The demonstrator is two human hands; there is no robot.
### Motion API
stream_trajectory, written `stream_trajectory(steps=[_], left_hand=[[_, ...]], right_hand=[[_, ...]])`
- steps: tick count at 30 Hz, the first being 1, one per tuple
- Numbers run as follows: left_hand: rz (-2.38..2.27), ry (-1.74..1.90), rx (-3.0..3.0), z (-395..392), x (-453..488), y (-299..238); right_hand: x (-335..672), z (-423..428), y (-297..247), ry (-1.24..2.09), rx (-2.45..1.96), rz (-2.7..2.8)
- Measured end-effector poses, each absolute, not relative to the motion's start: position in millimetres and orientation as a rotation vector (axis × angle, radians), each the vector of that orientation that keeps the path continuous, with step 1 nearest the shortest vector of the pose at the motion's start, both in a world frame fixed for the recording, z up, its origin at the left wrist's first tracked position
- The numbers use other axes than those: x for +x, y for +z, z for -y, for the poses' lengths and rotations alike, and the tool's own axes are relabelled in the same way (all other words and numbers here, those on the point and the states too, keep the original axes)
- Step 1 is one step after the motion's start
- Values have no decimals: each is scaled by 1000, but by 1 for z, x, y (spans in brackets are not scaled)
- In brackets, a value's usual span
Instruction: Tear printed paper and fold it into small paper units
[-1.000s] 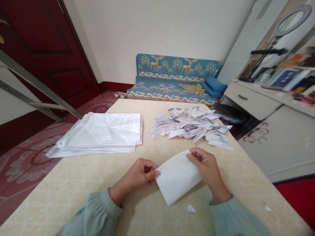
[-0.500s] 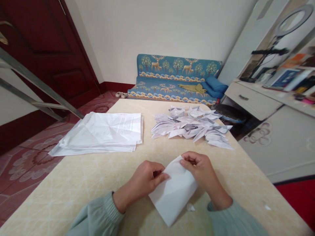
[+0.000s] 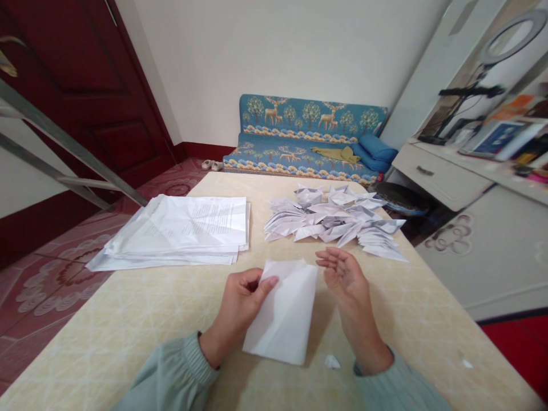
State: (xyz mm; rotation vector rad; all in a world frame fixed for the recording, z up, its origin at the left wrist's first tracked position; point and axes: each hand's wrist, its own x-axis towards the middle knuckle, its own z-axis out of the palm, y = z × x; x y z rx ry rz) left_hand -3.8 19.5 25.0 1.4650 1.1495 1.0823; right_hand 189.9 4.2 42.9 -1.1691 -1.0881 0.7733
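Observation:
A folded sheet of white paper (image 3: 285, 319) is held above the near part of the table. My left hand (image 3: 244, 302) grips its left edge, with the thumb on top and the fingers behind. To the right of the paper, my right hand (image 3: 346, 279) is off it, fingers apart and nothing in them. Beyond my hands, on the right, lies a pile of folded paper pieces (image 3: 329, 217), pointed at their ends. At the left rests a stack of creased printed sheets (image 3: 184, 228).
Small white paper scraps (image 3: 331, 362) lie on the patterned table (image 3: 149, 319). A blue sofa (image 3: 299, 140) stands past the far edge. On the right are a round dark stool (image 3: 402, 197) and a white cabinet (image 3: 483, 245); on the left, a metal ladder frame (image 3: 72, 148).
My right hand has let go of the paper's upper right corner and opened. The paper has turned more upright and shifted slightly left, still in my left hand.

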Motion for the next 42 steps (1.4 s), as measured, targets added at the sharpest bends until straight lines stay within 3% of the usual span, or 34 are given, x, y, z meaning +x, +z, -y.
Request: stream_trajectory(steps=[6, 23, 32, 42], left_hand=[[-1156, 1214, 1391, -20, -4, 16], [-1066, 1016, 1093, -31, -7, 6], [-1261, 1529, 1194, -28, -13, 20], [-1089, 1471, 869, -32, -9, 16]], right_hand=[[165, 7, 27, 1343, -1068, 983], [182, 6, 21, 1152, -1147, 998], [176, 6, 17, 1300, -1229, 1142], [157, 14, 15, 1276, -1300, 1339]])
